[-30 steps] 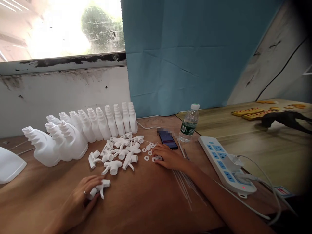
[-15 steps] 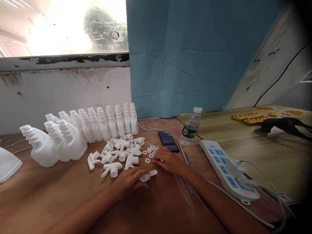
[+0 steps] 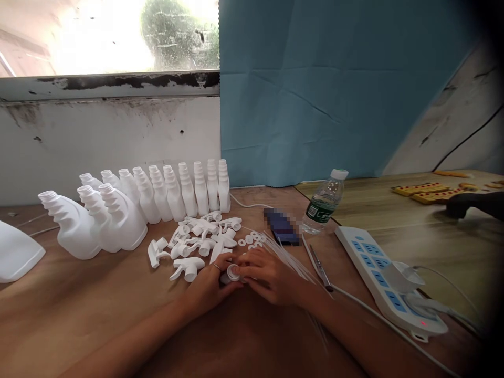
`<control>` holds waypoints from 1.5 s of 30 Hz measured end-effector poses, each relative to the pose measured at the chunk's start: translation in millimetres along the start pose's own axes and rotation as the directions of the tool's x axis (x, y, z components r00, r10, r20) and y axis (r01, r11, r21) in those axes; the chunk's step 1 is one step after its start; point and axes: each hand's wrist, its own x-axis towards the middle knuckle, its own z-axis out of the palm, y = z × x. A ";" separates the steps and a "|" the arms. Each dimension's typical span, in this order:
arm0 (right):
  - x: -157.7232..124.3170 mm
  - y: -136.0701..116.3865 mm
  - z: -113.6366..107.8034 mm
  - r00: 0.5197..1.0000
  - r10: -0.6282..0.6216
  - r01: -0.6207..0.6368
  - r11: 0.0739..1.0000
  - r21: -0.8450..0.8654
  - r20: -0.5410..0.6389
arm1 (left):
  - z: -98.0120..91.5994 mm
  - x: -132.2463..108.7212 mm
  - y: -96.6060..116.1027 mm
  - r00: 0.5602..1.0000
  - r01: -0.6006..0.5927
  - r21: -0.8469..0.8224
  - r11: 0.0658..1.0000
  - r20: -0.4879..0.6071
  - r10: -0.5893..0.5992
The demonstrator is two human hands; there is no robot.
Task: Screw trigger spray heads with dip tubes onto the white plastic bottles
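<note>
My left hand (image 3: 208, 286), with a ring on one finger, grips a white trigger spray head (image 3: 232, 273), its round collar opening turned up towards me. The fingers of my right hand (image 3: 273, 275) are bent together at that collar and touch its rim. Whatever lies between the right fingertips is hidden. Just beyond the hands lie several flat white washers (image 3: 252, 240), partly covered by my right hand. A pile of white trigger spray heads (image 3: 202, 247) spreads to the left of them. Thin clear tubes (image 3: 287, 257) run beside and under my right forearm.
White spray bottles (image 3: 175, 194) without heads stand along the wall at the back left. A phone (image 3: 283, 228), a water bottle (image 3: 325, 202), tweezers (image 3: 321, 270) and a power strip (image 3: 388, 283) with plugged-in cables are on the right.
My right hand has come from the washers to my left hand, and both now meet at the spray head. The spray head has turned so its opening faces up. The view has shifted slightly.
</note>
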 end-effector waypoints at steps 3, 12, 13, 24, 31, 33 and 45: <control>-2.5 1.2 -1.1 1.000 0.023 -0.023 0.999 0.025 -0.001 | -0.6 -2.7 -1.2 1.000 0.011 0.078 0.997 0.002 -0.011; -1.1 -1.9 3.2 0.999 0.043 -0.044 0.997 0.056 0.023 | -3.0 -4.6 -2.0 0.989 -0.141 0.112 0.984 0.067 0.134; -0.6 -1.9 3.2 0.999 0.040 -0.041 0.998 0.049 0.031 | -3.3 -4.4 -1.4 0.987 -0.151 0.106 0.983 0.068 0.144; -2.5 3.3 8.6 0.998 0.040 -0.037 0.998 0.058 -0.057 | 0.5 -4.4 -8.9 0.989 -0.144 0.153 0.978 0.044 0.138; 0.0 -1.1 3.1 0.996 0.087 -0.087 0.994 0.059 0.015 | -1.1 -5.5 -4.2 0.993 -0.113 0.143 0.983 0.035 0.109; 0.7 -1.0 3.2 0.997 0.082 -0.082 0.995 0.050 0.010 | -1.3 -5.0 -2.7 0.993 -0.117 0.134 0.984 0.033 0.113; -4.2 2.7 -11.5 0.990 0.124 -0.128 0.990 0.060 0.067 | 1.9 -7.7 -6.9 0.998 -0.066 0.213 0.975 0.028 0.061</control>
